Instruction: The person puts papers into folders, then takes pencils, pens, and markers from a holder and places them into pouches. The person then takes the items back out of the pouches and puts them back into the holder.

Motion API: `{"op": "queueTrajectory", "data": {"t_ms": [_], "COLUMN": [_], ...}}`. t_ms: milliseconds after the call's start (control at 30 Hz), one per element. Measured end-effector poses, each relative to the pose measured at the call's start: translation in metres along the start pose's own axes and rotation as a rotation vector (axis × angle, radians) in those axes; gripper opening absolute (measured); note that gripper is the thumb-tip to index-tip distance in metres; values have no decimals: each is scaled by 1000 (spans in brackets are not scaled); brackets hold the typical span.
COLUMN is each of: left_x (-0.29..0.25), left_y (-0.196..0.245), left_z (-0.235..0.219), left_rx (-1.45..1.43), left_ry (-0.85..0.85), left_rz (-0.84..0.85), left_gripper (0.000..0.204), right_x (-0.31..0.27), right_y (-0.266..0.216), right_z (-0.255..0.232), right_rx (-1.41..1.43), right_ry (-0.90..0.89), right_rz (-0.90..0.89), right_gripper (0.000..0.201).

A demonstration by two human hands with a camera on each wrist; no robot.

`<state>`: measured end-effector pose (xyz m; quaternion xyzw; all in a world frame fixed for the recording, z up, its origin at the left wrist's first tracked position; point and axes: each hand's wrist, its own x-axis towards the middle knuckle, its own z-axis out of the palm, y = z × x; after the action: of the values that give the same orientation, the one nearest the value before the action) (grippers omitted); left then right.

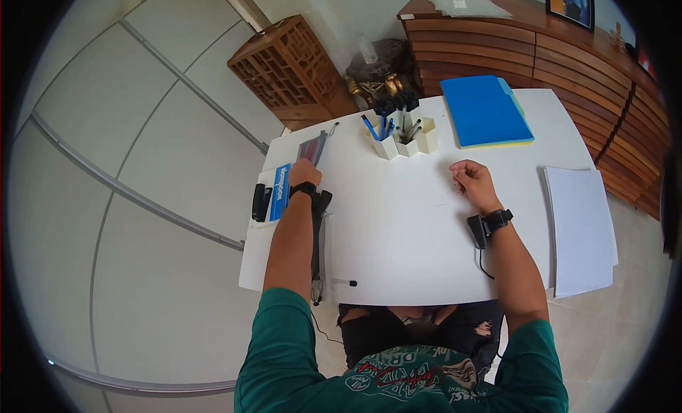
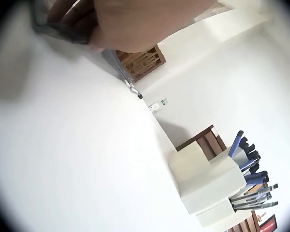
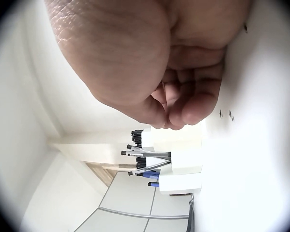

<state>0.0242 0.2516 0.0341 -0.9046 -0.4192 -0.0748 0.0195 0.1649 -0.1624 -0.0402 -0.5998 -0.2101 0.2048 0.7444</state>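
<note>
At the left side of the white table, my left hand [image 1: 305, 174] grips the near end of a grey see-through zip pouch [image 1: 310, 149]. In the left wrist view, curled fingers [image 2: 77, 19] hold its dark edge, and most of the pouch is hidden by the hand. A zipper pull [image 2: 134, 90] sticks out beyond it. My right hand [image 1: 474, 184] rests low over the table's right half, fingers loosely curled with the thumb against them. Nothing shows between those fingertips [image 3: 195, 108]. Ahead of both hands stands a white pen holder [image 1: 406, 144] with pens and markers.
A blue notebook [image 1: 280, 193] and black staplers-like objects [image 1: 261, 202] lie left of my left forearm. Another zip pouch [image 1: 327, 253] lies beside that forearm. Blue folders [image 1: 486, 113] are at the back right, and a paper stack [image 1: 582, 232] overlaps the right edge.
</note>
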Motion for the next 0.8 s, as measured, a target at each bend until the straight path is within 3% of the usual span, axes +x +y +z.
{"op": "queueTrajectory", "data": {"t_ms": [167, 300, 400, 533, 600, 633, 700, 800], "left_x": [15, 7, -46, -144, -183, -206, -245, -267], "left_y": [-31, -45, -30, 13, 35, 50, 81, 112], "left_z": [-31, -73, -123, -141, -117, -111, -92, -71], "left_rx": [-110, -170, -227, -319, -371, -442, -552, -605], "left_ry": [189, 320, 309, 269, 162, -20, -192, -233], "left_rz": [-92, -15, 122, 432, 531, 549, 590, 677], "left_gripper": [26, 22, 20, 16, 16, 16, 12, 12], "right_x": [-1, 2, 1, -3, -9, -14, -26, -17], "right_y": [-1, 4, 4, 5, 3, -3, -19, -4], "right_z": [2, 1, 1, 10, 18, 22, 35, 25], "right_rx": [1, 14, -10, -141, -148, -178, -142, -50], "right_ry": [7, 0, -14, -57, -176, -196, -181, -246], "right_rz": [20, -6, -12, -42, -46, -39, -75, -19], "right_gripper": [12, 12, 12, 14, 21, 31, 40, 45]}}
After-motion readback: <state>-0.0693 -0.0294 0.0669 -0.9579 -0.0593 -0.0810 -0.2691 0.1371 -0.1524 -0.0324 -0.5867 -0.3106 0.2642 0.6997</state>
